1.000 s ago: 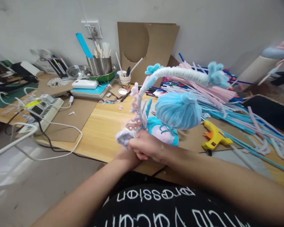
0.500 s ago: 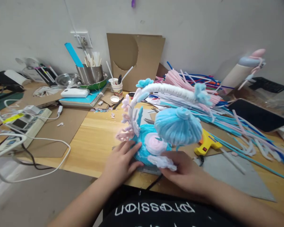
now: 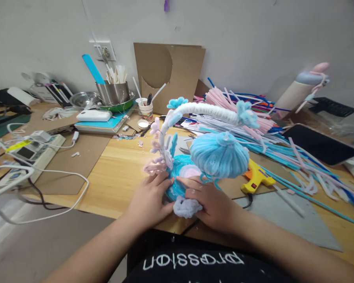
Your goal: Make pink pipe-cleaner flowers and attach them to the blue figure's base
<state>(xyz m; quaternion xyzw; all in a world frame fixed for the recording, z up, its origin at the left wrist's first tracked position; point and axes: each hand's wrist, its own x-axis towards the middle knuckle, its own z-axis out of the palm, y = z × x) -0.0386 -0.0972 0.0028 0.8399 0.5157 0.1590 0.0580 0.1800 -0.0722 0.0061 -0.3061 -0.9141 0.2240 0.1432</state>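
A lamp-shaped pipe-cleaner model stands at the table's front edge, with a round turquoise base, a white curved arm and a pleated blue shade. My left hand is closed around the base's left side, its thumb at the front. Reaching over the base from the right, my right hand has its fingers on top and its thumb side against a fluffy lavender pipe-cleaner piece at the front rim. Whether that piece is fastened to the base I cannot tell. Pink loops sit beside the arm's foot.
A yellow glue gun lies right of the model, near a grey mat. Pipe-cleaner bundles and a phone fill the right rear. On the left are a power strip and looping white cables.
My right hand has moved left over the base, and the lavender piece has shifted left with it. The shade and arm have moved slightly left. My left hand stays at the base.
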